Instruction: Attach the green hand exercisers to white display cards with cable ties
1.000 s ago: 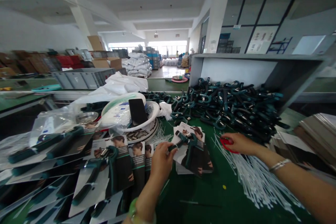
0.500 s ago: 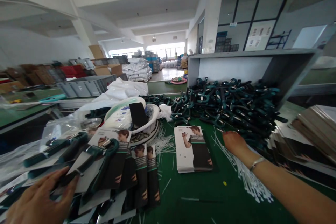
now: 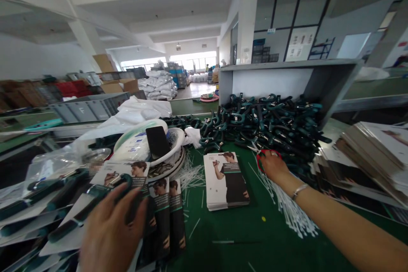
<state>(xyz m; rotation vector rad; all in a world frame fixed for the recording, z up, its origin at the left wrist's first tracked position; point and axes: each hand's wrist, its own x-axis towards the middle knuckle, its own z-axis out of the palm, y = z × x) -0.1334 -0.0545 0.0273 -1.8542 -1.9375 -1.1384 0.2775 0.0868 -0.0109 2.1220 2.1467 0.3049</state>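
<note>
While your right hand (image 3: 273, 166) grips red-handled metal scissors (image 3: 259, 161), your blurred left hand (image 3: 113, 225) open, fingers spread, over dark-green carded clamps (image 3: 72, 223).

Green tabletop (image 3: 197, 259): loaded!
Card stack (image 3: 227, 185): neat, mid-table
White ties (image 3: 296, 216): fanned out right
Green tools (image 3: 270, 129): heaped high behind!

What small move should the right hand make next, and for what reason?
Perhaps the right hand should put down the scissors: the stack of cards in front has no tool on top, and loose tools lie piled just beyond, so a free hand would help.
</note>
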